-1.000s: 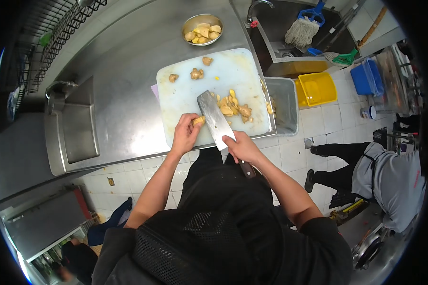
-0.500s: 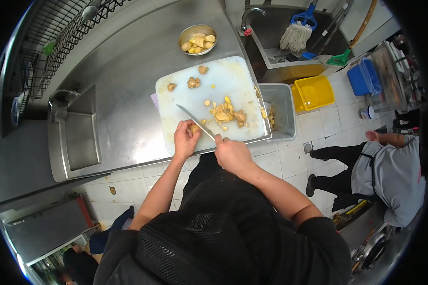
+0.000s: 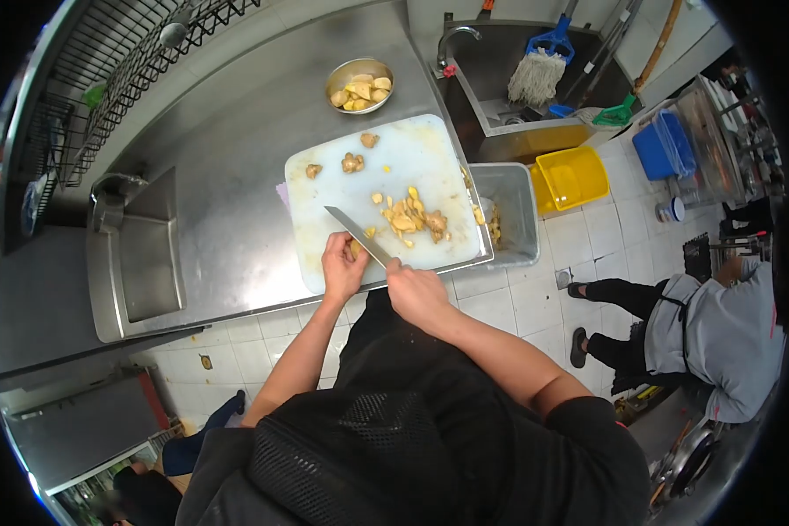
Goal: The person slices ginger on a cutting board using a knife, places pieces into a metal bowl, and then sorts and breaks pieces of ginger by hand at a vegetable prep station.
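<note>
My right hand (image 3: pixel 419 294) is closed around the handle of a kitchen knife (image 3: pixel 351 230), whose blade points away to the upper left over a white cutting board (image 3: pixel 324 193). In my left hand (image 3: pixel 342 270), a piece of ginger (image 3: pixel 354 249) is pinched under the blade, mostly hidden by the fingers. To the right lie ginger peelings and scraps (image 3: pixel 403 216), with a knobby unpeeled ginger root (image 3: pixel 436 224) touching them. Several smaller ginger knobs (image 3: pixel 351 163) sit along the board's far side. Beyond the board, a metal bowl (image 3: pixel 331 81) holds pale peeled ginger pieces.
A grey bin (image 3: pixel 519 237) with scraps inside stands against the counter's right edge, beside a yellow tub (image 3: pixel 579 182). A sink basin (image 3: pixel 153 254) is on the left. Another sink (image 3: pixel 491 74) holds a mop (image 3: pixel 539 77). A co-worker (image 3: pixel 710 324) stands at the right.
The view has shifted slightly. The knife has tilted so more of its blade's flat side shows, and my right hand has moved a little left. The co-worker's hand has drawn in toward the equipment.
</note>
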{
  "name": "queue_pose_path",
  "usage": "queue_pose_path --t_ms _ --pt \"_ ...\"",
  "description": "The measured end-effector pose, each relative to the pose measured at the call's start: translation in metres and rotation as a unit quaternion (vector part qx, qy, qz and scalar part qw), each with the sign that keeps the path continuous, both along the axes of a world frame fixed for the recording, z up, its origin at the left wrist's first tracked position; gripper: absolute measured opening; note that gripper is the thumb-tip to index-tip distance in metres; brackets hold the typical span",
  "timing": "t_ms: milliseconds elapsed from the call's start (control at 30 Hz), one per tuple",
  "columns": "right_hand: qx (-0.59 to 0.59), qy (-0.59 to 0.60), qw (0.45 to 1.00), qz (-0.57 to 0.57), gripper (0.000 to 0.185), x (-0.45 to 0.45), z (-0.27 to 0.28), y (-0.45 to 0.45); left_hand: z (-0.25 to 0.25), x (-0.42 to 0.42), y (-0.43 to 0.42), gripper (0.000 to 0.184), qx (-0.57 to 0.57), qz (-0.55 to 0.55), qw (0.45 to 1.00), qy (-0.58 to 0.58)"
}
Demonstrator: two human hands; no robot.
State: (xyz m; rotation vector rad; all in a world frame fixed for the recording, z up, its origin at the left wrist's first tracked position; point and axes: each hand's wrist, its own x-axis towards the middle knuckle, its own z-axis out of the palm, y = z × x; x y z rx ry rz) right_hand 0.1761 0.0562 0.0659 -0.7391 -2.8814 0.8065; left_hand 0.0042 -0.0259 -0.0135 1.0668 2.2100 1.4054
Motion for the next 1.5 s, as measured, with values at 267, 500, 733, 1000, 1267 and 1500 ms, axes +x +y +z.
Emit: queue_pose_path --t_ms 267,500,733,1000,1267,1500 --pt "-0.062 0.001 0.996 -0.057 0.021 0.001 0.008 0.026 0.004 -0.006 -0.004 0.025 -0.008 0.005 1.0 0.011" --pt "-0.01 0.001 1.0 0.006 0.015 0.01 0.0 0.006 0.001 -0.006 0.0 0.014 -0.007 -0.001 0.999 0.033" --pt "0.046 -0.003 0.999 -0.003 0.012 0.012 0.0 -0.009 -0.004 -0.009 0.0 0.011 -0.011 0.008 1.0 0.005" --pt "0.025 0.024 0.999 -0.015 0.016 -0.014 -0.018 0.001 -0.002 -0.01 -0.001 0.015 -0.018 0.01 0.999 -0.028" --pt "-0.385 0.061 0.912 -0.13 0.029 0.004 -0.02 0.047 0.003 -0.016 -0.005 0.021 -0.027 -0.021 0.999 -0.032" --pt "-0.535 0.035 0.833 -0.135 0.026 0.011 -0.024 0.053 0.001 -0.019 -0.004 0.022 -0.025 -0.014 0.997 -0.072"
